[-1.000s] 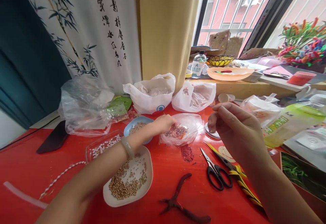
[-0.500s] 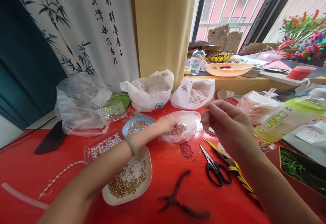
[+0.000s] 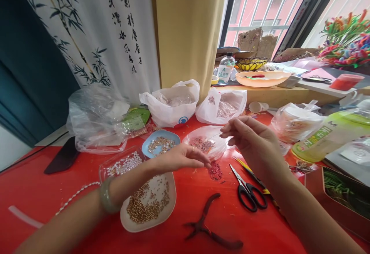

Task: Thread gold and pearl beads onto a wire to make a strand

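Note:
My right hand point(image 3: 250, 142) is raised over the right side of the red table, thumb and fingers pinched on a thin wire point(image 3: 215, 135) that points left. My left hand point(image 3: 187, 156) reaches in from the left, palm down, with its fingertips close together; whatever they hold is too small to see. Just beyond it lies an open clear plastic bag point(image 3: 222, 144) of small reddish beads point(image 3: 204, 144). A patch of red bits point(image 3: 215, 170) is by the left fingertips. Under the left forearm are a white dish point(image 3: 170, 204) of gold beads and a clear tray of pearly beads point(image 3: 127, 164).
Scissors point(image 3: 246, 189) and dark pliers point(image 3: 202, 225) lie in front. A blue dish point(image 3: 147, 146) of beads sits behind the left wrist. White plastic bags point(image 3: 170, 107) line the back. A yellow-green bottle point(image 3: 318, 142) and an open box point(image 3: 313, 188) stand at right.
My left hand has come out of the bag of reddish beads and moved nearer, beside the red bits. My right hand has shifted slightly left, still pinching the wire.

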The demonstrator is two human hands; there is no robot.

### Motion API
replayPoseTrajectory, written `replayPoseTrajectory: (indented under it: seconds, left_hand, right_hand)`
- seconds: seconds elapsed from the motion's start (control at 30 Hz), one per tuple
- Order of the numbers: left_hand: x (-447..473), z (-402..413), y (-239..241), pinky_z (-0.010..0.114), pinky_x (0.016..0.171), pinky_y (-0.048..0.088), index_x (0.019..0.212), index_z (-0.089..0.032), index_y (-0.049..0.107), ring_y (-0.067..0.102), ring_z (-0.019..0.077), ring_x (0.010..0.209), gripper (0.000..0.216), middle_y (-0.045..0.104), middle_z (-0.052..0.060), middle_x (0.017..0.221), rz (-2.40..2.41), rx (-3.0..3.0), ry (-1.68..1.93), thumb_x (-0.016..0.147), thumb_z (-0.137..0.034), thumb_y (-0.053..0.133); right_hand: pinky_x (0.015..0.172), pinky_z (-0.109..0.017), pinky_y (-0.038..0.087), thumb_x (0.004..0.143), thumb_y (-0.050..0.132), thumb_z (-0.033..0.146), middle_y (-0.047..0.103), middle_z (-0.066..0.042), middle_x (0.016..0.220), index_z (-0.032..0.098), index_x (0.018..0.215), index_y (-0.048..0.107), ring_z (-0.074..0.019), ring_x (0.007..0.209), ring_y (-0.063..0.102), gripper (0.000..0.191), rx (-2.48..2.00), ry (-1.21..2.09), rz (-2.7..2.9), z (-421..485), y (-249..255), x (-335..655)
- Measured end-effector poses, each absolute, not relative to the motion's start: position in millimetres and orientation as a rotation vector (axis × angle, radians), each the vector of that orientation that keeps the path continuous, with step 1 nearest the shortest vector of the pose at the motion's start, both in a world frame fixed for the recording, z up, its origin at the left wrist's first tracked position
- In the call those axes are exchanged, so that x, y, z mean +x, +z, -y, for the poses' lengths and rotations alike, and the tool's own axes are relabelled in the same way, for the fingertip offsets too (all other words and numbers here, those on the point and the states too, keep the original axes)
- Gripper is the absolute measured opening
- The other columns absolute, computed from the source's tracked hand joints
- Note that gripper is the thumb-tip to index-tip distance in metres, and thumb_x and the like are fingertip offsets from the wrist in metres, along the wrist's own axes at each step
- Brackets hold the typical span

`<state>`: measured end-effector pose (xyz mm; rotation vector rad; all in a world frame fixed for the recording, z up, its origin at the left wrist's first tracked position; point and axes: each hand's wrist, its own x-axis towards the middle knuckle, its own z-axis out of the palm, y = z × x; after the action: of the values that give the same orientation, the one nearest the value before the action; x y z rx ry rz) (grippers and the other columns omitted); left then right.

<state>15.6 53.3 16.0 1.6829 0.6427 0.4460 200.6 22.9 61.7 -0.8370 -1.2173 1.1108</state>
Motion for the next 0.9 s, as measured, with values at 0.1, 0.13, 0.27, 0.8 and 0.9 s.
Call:
replayPoseTrajectory:
  seconds: [0.1, 0.13, 0.27, 0.8, 0.9]
  left_hand:
    - [6, -46, 7, 0.028, 0.074, 0.045, 0.078, -0.016, 0.068, 0.061, 0.0176, 0.082, 0.019, 0.069, 0.007, 0.084, -0.802, 1.531, 0.507, 0.071, -0.031, 0.059]
    - [4, -44, 5, 0.027, 0.072, 0.045, 0.079, -0.015, 0.068, 0.062, 0.0174, 0.08, 0.022, 0.069, 0.008, 0.083, -0.827, 1.438, 0.531, 0.071, -0.034, 0.059]
    - [1, -39, 4, 0.023, 0.072, 0.045, 0.083, -0.015, 0.067, 0.063, 0.0148, 0.081, 0.021, 0.069, 0.008, 0.085, -0.758, 1.003, 0.751, 0.073, -0.032, 0.059]
    - [-14, -35, 5, 0.019, 0.061, 0.04, 0.08, -0.019, 0.068, 0.052, 0.0105, 0.074, 0.017, 0.061, 0.001, 0.076, -0.944, 0.914, 1.147, 0.069, -0.031, 0.063]
    - [-15, -33, 3, 0.019, 0.061, 0.04, 0.078, -0.017, 0.068, 0.051, 0.0094, 0.066, 0.018, 0.058, 0.0, 0.068, -0.98, 0.955, 1.131, 0.07, -0.031, 0.063]
  right_hand:
    - [0.047, -0.013, 0.044, 0.074, 0.058, 0.028, 0.064, 0.001, 0.075, 0.02, 0.075, 0.061, -0.0067, 0.063, 0.059, 0.008, -0.818, 1.147, 1.095, -32, 57, 201]
    - [0.047, -0.012, 0.044, 0.074, 0.059, 0.028, 0.065, 0.001, 0.08, 0.021, 0.078, 0.061, -0.0063, 0.063, 0.059, 0.009, -0.818, 1.163, 1.029, -36, 54, 201]
    - [0.047, -0.013, 0.045, 0.073, 0.058, 0.026, 0.065, -0.002, 0.088, 0.017, 0.083, 0.063, -0.0046, 0.055, 0.057, 0.014, -0.925, 1.41, 0.863, -39, 29, 183]
    - [0.05, -0.021, 0.043, 0.064, 0.062, 0.029, 0.062, 0.0, 0.056, 0.014, 0.067, 0.059, -0.0092, 0.049, 0.056, 0.015, -1.067, 1.752, 1.151, -13, -2, 135]
    - [0.047, -0.021, 0.041, 0.064, 0.059, 0.028, 0.058, 0.003, 0.051, 0.014, 0.072, 0.059, -0.0087, 0.045, 0.053, 0.016, -1.081, 1.717, 1.171, -12, -5, 136]
